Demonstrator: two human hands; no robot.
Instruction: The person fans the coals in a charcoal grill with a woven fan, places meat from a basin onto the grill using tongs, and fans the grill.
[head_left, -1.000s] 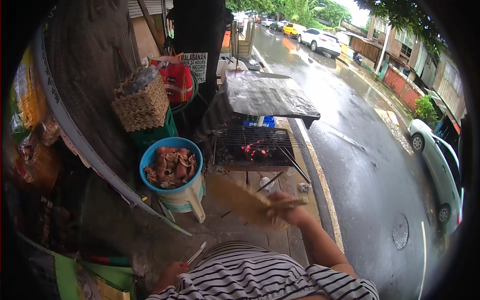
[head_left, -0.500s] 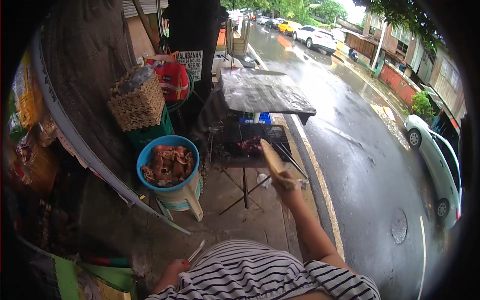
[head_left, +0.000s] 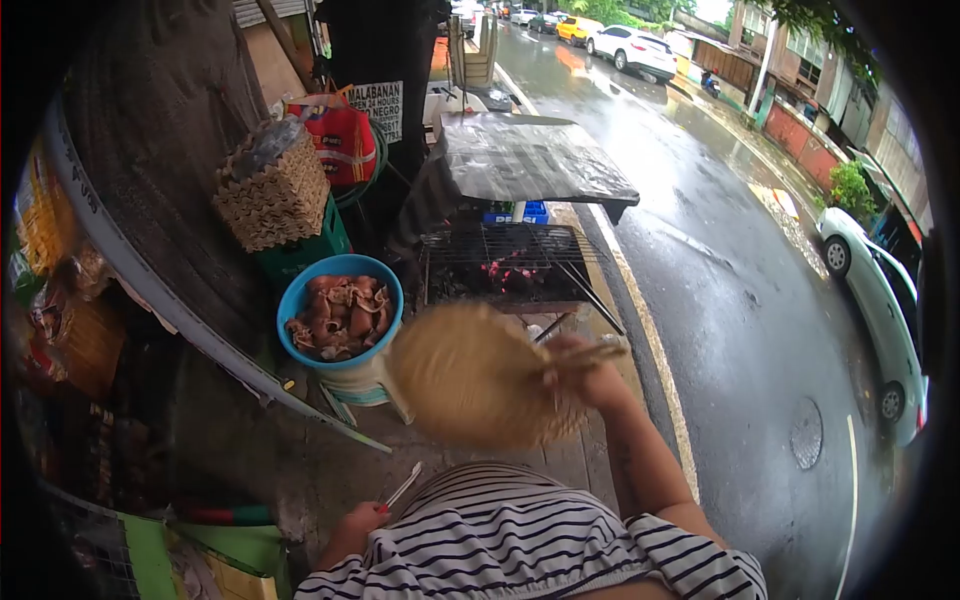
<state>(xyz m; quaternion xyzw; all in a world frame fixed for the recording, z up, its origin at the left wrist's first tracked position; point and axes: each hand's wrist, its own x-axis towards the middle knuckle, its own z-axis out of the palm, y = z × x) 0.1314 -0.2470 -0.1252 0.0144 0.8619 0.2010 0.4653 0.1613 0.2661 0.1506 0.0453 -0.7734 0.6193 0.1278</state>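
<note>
My right hand (head_left: 585, 375) grips the handle of a round woven fan (head_left: 470, 375), blurred by motion, in front of the grill. Low on the left, my left hand (head_left: 362, 522) is closed on tongs (head_left: 404, 484), whose pale end points up and right. Beyond the fan, red coals glow under the wire rack of the grill (head_left: 500, 270). Raw meat (head_left: 342, 315) fills a blue basin (head_left: 285, 325) on a pale stool (head_left: 375, 385), left of the fan. The fan hides part of the stool and the grill's legs.
A dark metal cover (head_left: 535, 160) stands over the grill's far side. Stacked egg trays (head_left: 275, 195) rest on a green crate (head_left: 325, 245), near a red bag (head_left: 340, 145). A curved counter edge (head_left: 180, 305) runs along the left. The wet road (head_left: 720, 290) and a parked car (head_left: 870, 320) lie right.
The fan has swung from near the grill's right side back to the left and towards me, its broad face now showing. My left hand still holds the tongs low down.
</note>
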